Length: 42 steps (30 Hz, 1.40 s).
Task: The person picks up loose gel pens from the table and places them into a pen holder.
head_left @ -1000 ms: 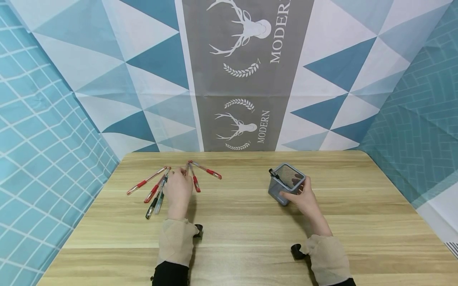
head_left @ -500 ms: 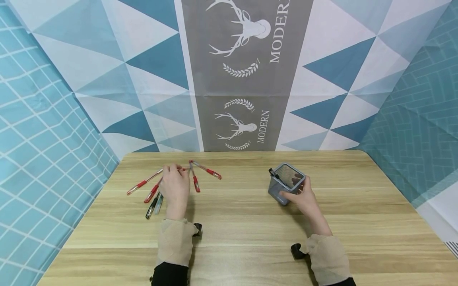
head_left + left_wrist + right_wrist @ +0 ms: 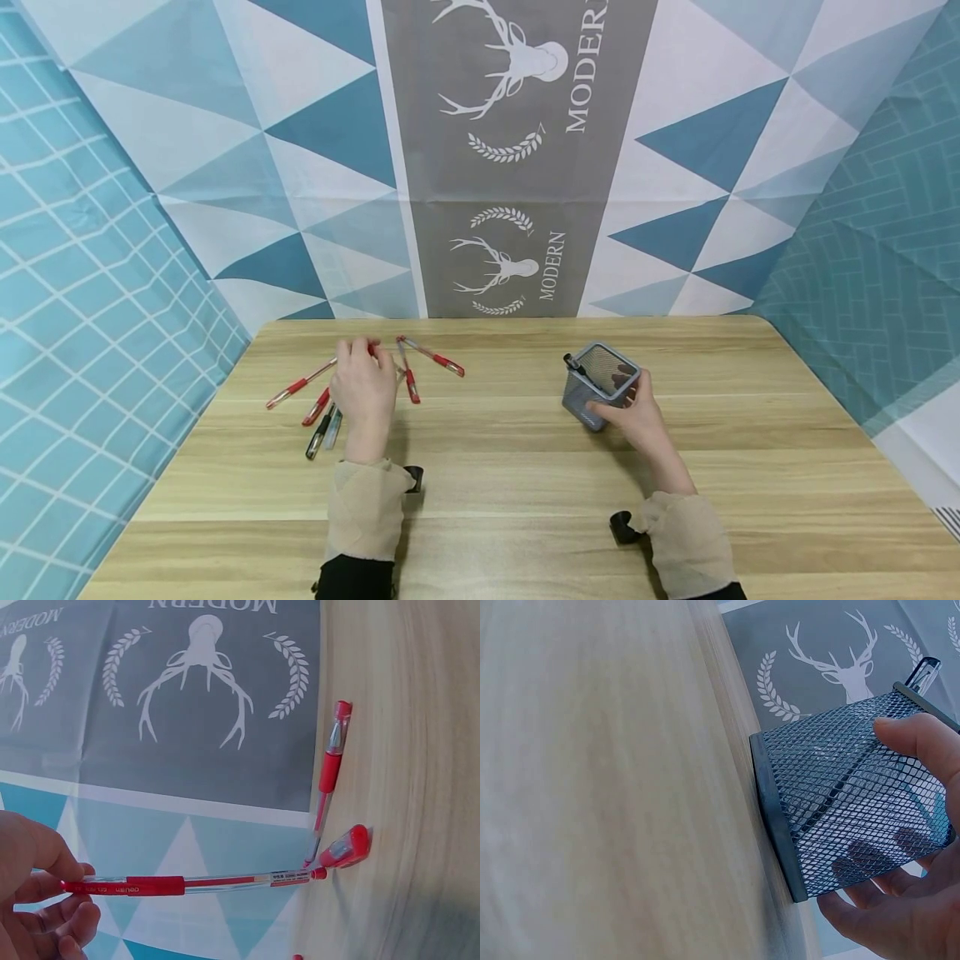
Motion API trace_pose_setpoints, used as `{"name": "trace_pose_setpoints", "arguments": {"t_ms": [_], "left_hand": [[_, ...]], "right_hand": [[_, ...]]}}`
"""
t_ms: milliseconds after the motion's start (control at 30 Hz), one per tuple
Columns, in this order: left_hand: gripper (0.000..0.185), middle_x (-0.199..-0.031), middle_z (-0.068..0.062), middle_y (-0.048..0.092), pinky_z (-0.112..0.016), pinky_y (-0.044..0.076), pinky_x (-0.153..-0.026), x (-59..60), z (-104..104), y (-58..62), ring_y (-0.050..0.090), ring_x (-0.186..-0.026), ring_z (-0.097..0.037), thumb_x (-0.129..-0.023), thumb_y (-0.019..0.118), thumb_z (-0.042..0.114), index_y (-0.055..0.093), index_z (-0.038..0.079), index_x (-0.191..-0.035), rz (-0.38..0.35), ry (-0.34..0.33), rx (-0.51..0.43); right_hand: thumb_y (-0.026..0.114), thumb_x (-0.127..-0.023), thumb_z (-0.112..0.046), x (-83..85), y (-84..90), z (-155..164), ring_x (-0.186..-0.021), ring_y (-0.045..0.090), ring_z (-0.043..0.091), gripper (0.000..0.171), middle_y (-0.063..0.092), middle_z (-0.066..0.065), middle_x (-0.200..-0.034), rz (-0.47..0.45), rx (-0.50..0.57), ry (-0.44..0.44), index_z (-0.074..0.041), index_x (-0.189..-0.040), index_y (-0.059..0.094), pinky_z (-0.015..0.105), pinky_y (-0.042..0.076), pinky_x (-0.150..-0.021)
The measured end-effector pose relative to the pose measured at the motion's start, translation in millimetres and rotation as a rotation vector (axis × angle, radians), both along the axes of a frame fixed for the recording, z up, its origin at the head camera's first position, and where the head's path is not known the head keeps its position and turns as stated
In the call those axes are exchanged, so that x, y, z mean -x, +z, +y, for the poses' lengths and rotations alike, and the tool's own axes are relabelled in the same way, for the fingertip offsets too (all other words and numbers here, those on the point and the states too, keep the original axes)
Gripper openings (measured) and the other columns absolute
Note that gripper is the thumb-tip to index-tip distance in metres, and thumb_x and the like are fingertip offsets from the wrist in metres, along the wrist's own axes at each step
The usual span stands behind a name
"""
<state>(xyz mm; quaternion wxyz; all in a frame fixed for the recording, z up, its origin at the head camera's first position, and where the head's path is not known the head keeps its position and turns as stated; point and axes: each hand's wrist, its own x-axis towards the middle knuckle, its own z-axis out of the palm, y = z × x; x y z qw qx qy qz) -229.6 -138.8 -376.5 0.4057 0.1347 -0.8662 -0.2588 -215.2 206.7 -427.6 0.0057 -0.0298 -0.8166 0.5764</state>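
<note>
My left hand (image 3: pixel 363 387) pinches a red pen (image 3: pixel 187 883) by its grip and holds it just off the wooden table (image 3: pixel 510 483); the fingers (image 3: pixel 45 900) curl round its end. Several more pens lie round that hand: red ones (image 3: pixel 298 387) and dark ones (image 3: pixel 321 432) to its left, two red ones (image 3: pixel 438 359) to its right, also seen close up (image 3: pixel 330 761). My right hand (image 3: pixel 637 414) grips a grey mesh pen holder (image 3: pixel 600 385), tilted on the table, thumb on its rim (image 3: pixel 915 735). A black pen (image 3: pixel 576 364) stands inside the holder.
A patterned blue, white and grey backdrop (image 3: pixel 517 167) rises behind the table's far edge and along both sides. Bare wood lies between my two hands and toward the near edge.
My left hand has picked one red pen out of the pile and lifted it, shifting slightly left. The right hand and the holder have stayed put.
</note>
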Motion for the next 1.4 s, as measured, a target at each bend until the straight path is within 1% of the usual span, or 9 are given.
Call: {"name": "trace_pose_setpoints", "arguments": {"t_ms": [167, 300, 467, 567, 733, 833, 1033, 1200, 1400], "left_hand": [[0.014, -0.088, -0.016, 0.058, -0.045, 0.041, -0.047, -1.6, 0.7, 3.8, 0.053, -0.055, -0.036, -0.085, 0.054, 0.009, 0.065, 0.004, -0.091, 0.020, -0.009, 0.019], [0.015, -0.089, -0.015, 0.058, -0.043, 0.040, -0.045, -3.0, 1.7, 7.0, 0.051, -0.054, -0.034, -0.085, 0.055, 0.008, 0.063, 0.004, -0.096, 0.018, -0.018, 0.020], [0.019, -0.085, -0.013, 0.057, -0.040, 0.038, -0.046, -6.0, 4.3, 12.8, 0.050, -0.054, -0.030, -0.085, 0.056, 0.008, 0.060, 0.006, -0.104, 0.016, -0.044, 0.001], [0.021, -0.082, -0.011, 0.058, -0.040, 0.038, -0.047, -7.8, 6.2, 16.5, 0.052, -0.056, -0.029, -0.085, 0.058, 0.010, 0.059, 0.006, -0.105, 0.031, -0.061, -0.016], [0.018, -0.083, -0.012, 0.062, -0.041, 0.040, -0.048, -10.7, 10.2, 21.9, 0.057, -0.060, -0.031, -0.084, 0.061, 0.012, 0.060, 0.005, -0.100, 0.082, -0.085, -0.018], [0.014, -0.084, -0.012, 0.063, -0.039, 0.039, -0.046, -12.5, 13.3, 24.3, 0.056, -0.060, -0.030, -0.083, 0.062, 0.011, 0.061, 0.005, -0.096, 0.114, -0.112, -0.008], [0.013, -0.085, -0.012, 0.064, -0.034, 0.034, -0.043, -15.3, 20.7, 27.5, 0.050, -0.052, -0.024, -0.083, 0.063, 0.010, 0.062, 0.005, -0.095, 0.113, -0.163, -0.003], [0.011, -0.083, -0.011, 0.064, -0.035, 0.037, -0.046, -17.1, 26.4, 30.7, 0.053, -0.054, -0.025, -0.083, 0.063, 0.010, 0.063, 0.005, -0.092, 0.116, -0.185, 0.004], [0.009, -0.081, -0.009, 0.064, -0.035, 0.037, -0.044, -21.2, 35.7, 34.3, 0.053, -0.052, -0.022, -0.083, 0.062, 0.010, 0.063, 0.005, -0.091, 0.146, -0.213, 0.032]], "right_hand": [[0.072, -0.076, -0.015, -0.1, 0.1, 0.1, -0.133, 0.023, 0.037, 0.082, 0.027, 0.020, -0.140, 0.002, -0.001, -0.001, -0.005, -0.135, 0.016, 0.047, 0.019, -0.109], [0.072, -0.076, -0.014, 0.0, 0.0, 0.1, -0.132, 0.023, 0.037, 0.082, 0.027, 0.021, -0.140, 0.002, 0.003, -0.001, -0.005, -0.135, 0.016, 0.047, 0.019, -0.109], [0.072, -0.076, -0.014, -0.1, -0.2, 0.3, -0.132, 0.023, 0.037, 0.082, 0.027, 0.021, -0.140, 0.007, 0.001, 0.000, -0.005, -0.135, 0.016, 0.047, 0.019, -0.109], [0.072, -0.076, -0.014, -0.1, -0.2, 0.5, -0.132, 0.023, 0.037, 0.082, 0.027, 0.021, -0.140, 0.007, -0.002, 0.000, -0.005, -0.135, 0.016, 0.047, 0.019, -0.109], [0.072, -0.076, -0.015, -0.1, -0.2, 0.8, -0.132, 0.023, 0.037, 0.082, 0.027, 0.021, -0.140, 0.005, -0.007, 0.001, -0.005, -0.135, 0.016, 0.047, 0.019, -0.109], [0.072, -0.076, -0.015, -0.3, 0.1, 0.7, -0.133, 0.023, 0.037, 0.082, 0.027, 0.021, -0.140, 0.002, -0.010, 0.001, -0.005, -0.136, 0.016, 0.047, 0.019, -0.109], [0.072, -0.076, -0.016, -1.0, 1.3, 0.1, -0.133, 0.023, 0.038, 0.084, 0.026, 0.022, -0.140, -0.008, -0.004, 0.001, -0.004, -0.136, 0.015, 0.048, 0.020, -0.109], [0.072, -0.076, -0.017, -1.3, 1.3, 0.0, -0.132, 0.023, 0.039, 0.085, 0.026, 0.024, -0.140, -0.017, -0.001, 0.002, -0.005, -0.136, 0.014, 0.048, 0.020, -0.108], [0.072, -0.076, -0.016, -1.3, 1.7, 0.0, -0.132, 0.023, 0.038, 0.084, 0.026, 0.022, -0.141, -0.008, 0.001, 0.004, -0.005, -0.136, 0.014, 0.048, 0.020, -0.108]]}}
